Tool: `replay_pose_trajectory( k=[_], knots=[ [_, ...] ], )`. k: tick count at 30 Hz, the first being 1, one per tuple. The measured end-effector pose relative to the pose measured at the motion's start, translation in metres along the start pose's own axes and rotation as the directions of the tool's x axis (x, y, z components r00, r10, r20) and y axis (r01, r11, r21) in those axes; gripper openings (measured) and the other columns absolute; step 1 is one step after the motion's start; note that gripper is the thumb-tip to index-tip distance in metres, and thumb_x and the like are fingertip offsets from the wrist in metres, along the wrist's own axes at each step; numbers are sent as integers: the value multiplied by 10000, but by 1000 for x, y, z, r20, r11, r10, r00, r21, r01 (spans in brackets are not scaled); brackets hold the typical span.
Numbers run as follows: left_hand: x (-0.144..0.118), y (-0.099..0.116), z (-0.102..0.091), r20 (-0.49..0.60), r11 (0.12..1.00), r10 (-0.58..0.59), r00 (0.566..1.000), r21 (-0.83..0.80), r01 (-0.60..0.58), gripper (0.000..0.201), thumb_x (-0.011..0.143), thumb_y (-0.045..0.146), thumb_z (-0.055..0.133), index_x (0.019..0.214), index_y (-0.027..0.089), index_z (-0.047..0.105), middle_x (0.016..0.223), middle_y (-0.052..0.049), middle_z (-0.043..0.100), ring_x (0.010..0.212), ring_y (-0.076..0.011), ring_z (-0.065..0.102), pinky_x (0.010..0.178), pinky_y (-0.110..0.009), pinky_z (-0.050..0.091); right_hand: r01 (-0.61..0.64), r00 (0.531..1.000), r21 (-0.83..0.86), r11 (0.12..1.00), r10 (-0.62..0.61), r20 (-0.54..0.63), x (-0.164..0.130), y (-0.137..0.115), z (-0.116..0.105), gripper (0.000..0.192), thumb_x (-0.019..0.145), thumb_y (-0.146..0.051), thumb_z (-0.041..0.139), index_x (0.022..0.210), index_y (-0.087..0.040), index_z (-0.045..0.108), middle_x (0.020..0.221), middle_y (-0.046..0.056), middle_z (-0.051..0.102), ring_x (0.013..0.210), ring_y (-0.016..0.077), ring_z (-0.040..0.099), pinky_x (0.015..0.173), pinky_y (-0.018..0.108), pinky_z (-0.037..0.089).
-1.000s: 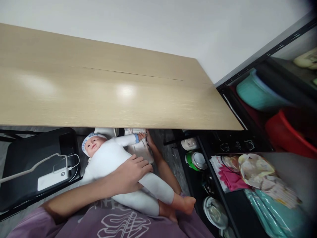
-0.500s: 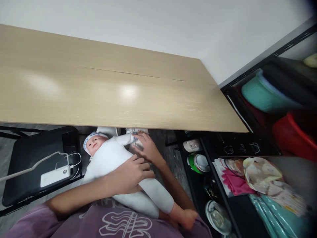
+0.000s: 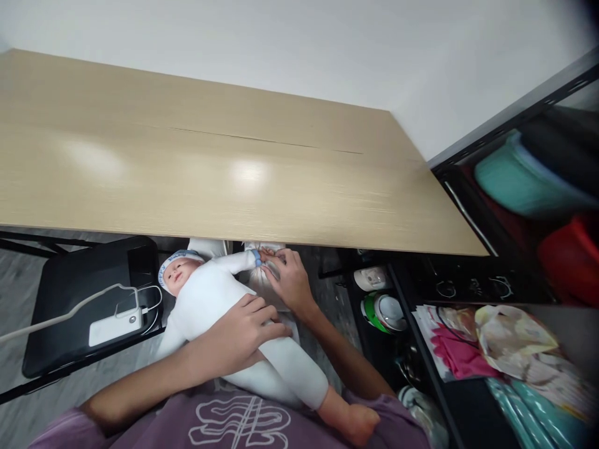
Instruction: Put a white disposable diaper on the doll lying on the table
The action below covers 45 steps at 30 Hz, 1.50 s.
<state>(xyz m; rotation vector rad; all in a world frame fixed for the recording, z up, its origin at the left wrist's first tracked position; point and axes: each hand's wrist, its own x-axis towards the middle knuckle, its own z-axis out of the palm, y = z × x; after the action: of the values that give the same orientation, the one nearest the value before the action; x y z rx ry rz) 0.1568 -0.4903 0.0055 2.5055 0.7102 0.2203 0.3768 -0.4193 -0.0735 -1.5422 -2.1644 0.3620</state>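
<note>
A baby doll [image 3: 206, 299] in a white suit and a cap with blue lettering lies on its back across my lap. Its head is to the left and its bare foot to the lower right. My left hand [image 3: 248, 327] rests over its hip, fingers curled round the top of the leg, holding it in place. At the doll's outstretched arm, past the blue cuff [image 3: 257, 257], the fingers of my right hand [image 3: 291, 280] close on the doll's small hand [image 3: 267, 252]. Whether anything else sits between that thumb and finger is unclear.
A wooden tabletop [image 3: 210, 181] spans the space ahead, its near edge just beyond the doll. On the left, a black chair [image 3: 75, 280] carries a white power bank [image 3: 116, 326] with a cable. To the right, a black shelf holds tins, a pink cloth [image 3: 461, 354] and bags.
My right hand has shifted slightly up at the doll's hand, showing the blue cuff more clearly. The left hand stays on the hip. The whole view has moved a little.
</note>
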Motion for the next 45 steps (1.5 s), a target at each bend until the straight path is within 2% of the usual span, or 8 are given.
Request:
replay_pose_trajectory(
  k=[9,16,21,25,29,35,42,45],
  knots=[
    [11,-1,10,-23,996,81,996,-30,-82,582,942,171,858,1500,242,709,1279,-74,782,1212,-324,675,1101,-479,479,276,933,102,956,-292,209,24,-29,26,625,1120,-149,571,1740,-233,578,1750,119,612,1656,295,502,1409,495,397],
    [-26,7,-7,-210,965,-113,971,-254,58,398,1131,283,743,1524,309,682,1530,-86,725,1443,-285,649,1277,-465,486,256,878,5,967,-235,417,69,-41,49,265,1065,-166,679,1317,-177,759,1275,135,843,1158,301,777,1045,405,589],
    [-118,-11,36,-639,851,-526,561,-383,361,34,1155,264,643,1159,262,677,1245,-77,727,1216,-257,709,1096,-419,579,310,867,51,949,-304,395,67,-56,38,177,1091,-238,708,1256,-183,743,1222,95,853,1098,272,797,969,353,583],
    [-180,-29,84,-399,496,-868,296,-646,580,386,1127,550,665,1360,249,607,1387,-126,706,1313,-323,722,1162,-537,613,337,867,90,937,-346,359,69,-74,26,119,1113,-224,660,1187,-183,743,1174,88,849,1078,258,795,963,345,579],
    [-192,-33,95,-103,300,-934,343,-749,591,702,988,654,801,1506,236,579,1516,-164,747,1416,-394,745,1212,-600,620,338,872,153,928,-371,319,72,-91,11,148,1113,-189,611,1175,-210,744,1178,64,837,1122,256,784,1020,366,578],
    [-181,-30,71,-379,471,-882,281,-674,568,711,835,615,914,1376,250,631,1271,-120,840,1155,-399,841,955,-540,730,248,907,305,920,-331,261,48,-82,-46,342,1053,-255,632,1378,-271,739,1330,70,815,1288,300,748,1165,461,582],
    [-147,-46,-27,-416,789,-609,675,-227,572,648,957,624,760,1497,287,638,1246,-82,867,1033,-367,865,809,-400,670,45,994,243,969,-69,90,-2,-25,-114,383,1024,-422,674,1382,-320,764,1312,75,852,1213,361,800,1056,512,642],
    [-100,-64,-77,-333,762,-622,709,-48,646,755,942,729,685,1562,301,648,1174,-112,888,1007,-427,859,785,-429,621,-28,1000,154,988,27,7,5,-5,-120,366,1015,-418,747,1367,-317,762,1248,71,878,1113,374,833,915,464,639]
  ],
)
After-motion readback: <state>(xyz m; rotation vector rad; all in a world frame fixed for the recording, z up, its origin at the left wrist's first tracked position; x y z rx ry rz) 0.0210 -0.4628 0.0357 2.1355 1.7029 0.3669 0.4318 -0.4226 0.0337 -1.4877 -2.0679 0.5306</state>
